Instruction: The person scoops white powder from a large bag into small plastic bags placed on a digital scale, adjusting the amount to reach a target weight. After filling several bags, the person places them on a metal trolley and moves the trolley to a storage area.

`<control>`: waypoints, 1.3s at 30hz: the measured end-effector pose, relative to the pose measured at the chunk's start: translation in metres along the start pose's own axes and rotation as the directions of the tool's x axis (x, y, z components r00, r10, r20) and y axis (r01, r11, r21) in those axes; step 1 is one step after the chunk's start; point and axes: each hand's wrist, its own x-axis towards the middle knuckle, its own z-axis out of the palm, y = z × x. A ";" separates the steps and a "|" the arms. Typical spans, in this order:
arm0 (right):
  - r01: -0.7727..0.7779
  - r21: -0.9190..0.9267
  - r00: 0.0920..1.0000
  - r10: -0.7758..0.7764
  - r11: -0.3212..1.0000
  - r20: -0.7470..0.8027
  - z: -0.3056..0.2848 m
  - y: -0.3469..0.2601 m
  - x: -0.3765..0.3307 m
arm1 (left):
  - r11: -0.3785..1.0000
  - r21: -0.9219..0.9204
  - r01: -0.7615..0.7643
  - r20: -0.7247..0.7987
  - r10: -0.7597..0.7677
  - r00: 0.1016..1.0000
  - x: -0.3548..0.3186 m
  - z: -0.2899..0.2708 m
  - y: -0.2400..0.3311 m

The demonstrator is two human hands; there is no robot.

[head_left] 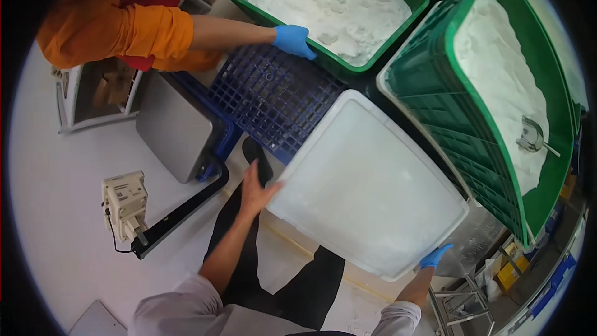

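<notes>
A large white plastic tub lid point(367, 186) with a raised rim lies tilted in front of me. My left hand point(254, 191), bare, is beside its left edge; the fingers are spread and the thumb reaches the rim. In a blue glove, my right hand point(433, 257) grips the lid's near right corner, with its fingertips partly hidden. Beyond the lid, a co-worker's blue-gloved hand point(295, 41) holds the rim of a green crate point(364, 65) full of white powder.
A blue grid pallet point(267, 90) lies beyond my feet. At right a tilted green crate point(448, 112) holds white powder and a metal scoop point(532, 135). Left are a platform scale point(174, 127) and its display point(124, 196). A metal step frame point(463, 305) stands near right.
</notes>
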 end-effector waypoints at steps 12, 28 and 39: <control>-0.420 -0.828 0.444 -0.712 0.372 -0.545 -0.008 0.014 0.035 | 0.897 0.001 -0.441 -0.278 0.424 0.862 0.068 0.019 0.092; -0.272 -0.909 0.466 -0.783 0.317 -0.412 0.047 0.005 0.002 | 0.923 0.218 -0.316 -0.413 0.381 0.827 0.147 -0.057 0.008; 0.304 -0.658 0.928 -0.057 0.689 0.368 0.626 0.207 -0.108 | -0.443 -0.847 0.293 0.471 -0.370 0.801 0.153 -0.021 -0.015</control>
